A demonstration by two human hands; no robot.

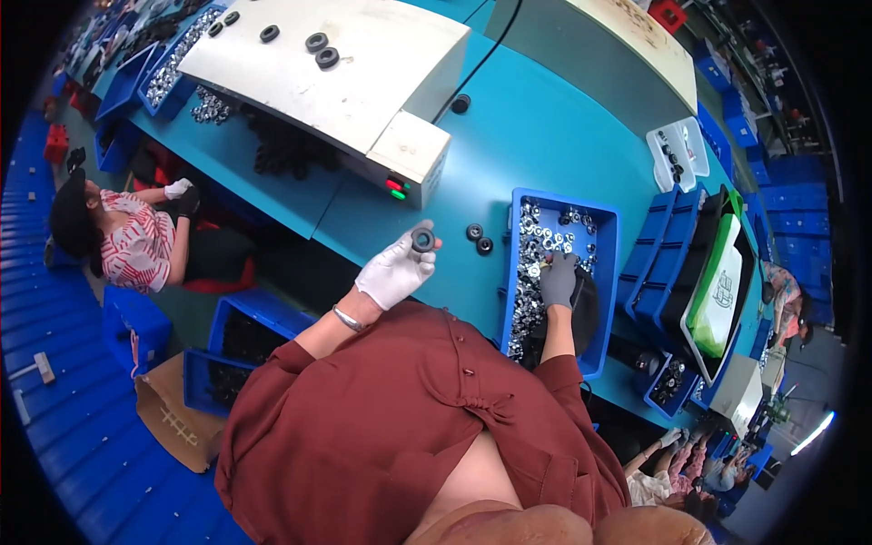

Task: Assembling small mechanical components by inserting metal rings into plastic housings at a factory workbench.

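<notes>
Maroon shirt point(363, 409) of the wearer occupies the near centre, with the forearms extending from it toward a blue-green table point(509, 150). Left hand point(392, 272), in a white glove with a bangle point(348, 318) at the wrist, is raised near the table's near edge; its thumb and fingers are drawn narrow, holding a black ring point(423, 240) whose opening faces the camera. Right hand point(558, 280), in a grey glove, reaches down into a blue bin point(611, 291) to the right, its fingertips among shiny metal parts point(527, 304); whether they grip a part cannot be told. Inside the bin, a dark object point(589, 309), not clearly identifiable, lies to the right of this hand.

Between the left hand and the bin, two black washers point(485, 245) lie just beside each other on the table. Farther off, to the left, stands a cream machine point(363, 77) with red and green switches point(397, 189) on its near right end; several black rings lie on its top. At the far right rests a translucent box point(698, 150); nearer, beside the bin, are stacked blue crates point(649, 241) and a green-and-white bag point(715, 300). At the left, a seated co-worker point(136, 241) wears gloves; a torn carton point(173, 422) lies nearer, beside blue tubs point(263, 313).
</notes>
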